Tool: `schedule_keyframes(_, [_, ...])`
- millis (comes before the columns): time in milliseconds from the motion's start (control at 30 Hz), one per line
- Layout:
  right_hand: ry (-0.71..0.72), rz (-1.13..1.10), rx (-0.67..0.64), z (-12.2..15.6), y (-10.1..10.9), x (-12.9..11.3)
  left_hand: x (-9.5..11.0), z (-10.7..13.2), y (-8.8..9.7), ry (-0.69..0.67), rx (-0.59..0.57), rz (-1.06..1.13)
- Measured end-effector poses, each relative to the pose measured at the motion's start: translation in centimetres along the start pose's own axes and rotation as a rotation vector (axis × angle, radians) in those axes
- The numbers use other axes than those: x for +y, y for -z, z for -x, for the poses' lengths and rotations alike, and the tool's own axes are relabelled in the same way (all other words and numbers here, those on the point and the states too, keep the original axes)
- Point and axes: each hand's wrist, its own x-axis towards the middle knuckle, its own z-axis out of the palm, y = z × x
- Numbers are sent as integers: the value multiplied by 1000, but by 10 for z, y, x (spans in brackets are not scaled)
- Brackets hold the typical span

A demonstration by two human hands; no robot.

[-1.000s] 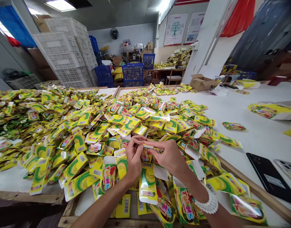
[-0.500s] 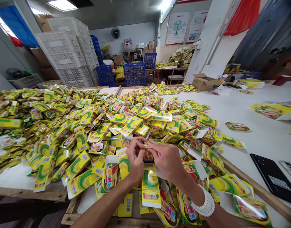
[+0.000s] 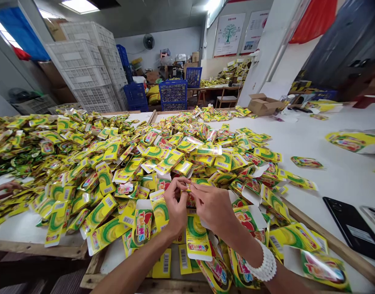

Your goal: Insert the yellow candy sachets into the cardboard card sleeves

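While the left hand [image 3: 177, 206] and the right hand [image 3: 213, 204] meet over a heap of yellow cartons [image 3: 167, 161], their bent fingers pinch close around a small yellow piece [image 3: 188, 187] at the fingertips, whose full shape they hide. White beads [image 3: 262, 261] circle the right wrist. Past a wooden strip [image 3: 325, 243], 2 phones [image 3: 354, 230] lie side by side; at far left, 1 co-worker's hand [image 3: 5, 190] is at the heap.

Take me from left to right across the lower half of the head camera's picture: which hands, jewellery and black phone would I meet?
Another person's hand, the wearer's left hand, the wearer's right hand, white bracelet, black phone.
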Motion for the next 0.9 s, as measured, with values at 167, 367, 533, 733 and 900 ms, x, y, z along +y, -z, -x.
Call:
schedule_keyframes(167, [-53,41,-115,-3,5,-4,1,1,0,27,-2,-23])
schedule_keyframes(367, [-169,-23,-201,-7,15,-2,0,3,0,81,-4,-69])
schedule_keyframes(533, [-205,-101,-217,-10,17,-1,-1,3,-1,115,6,-71])
schedule_keyframes(733, [-209,-332,-101,-15,24,22,3,2,1,-128,-35,-193])
schedule_keyframes(900, [-408,-842,327,-6,79,70,1,0,-2,-316,80,-16])
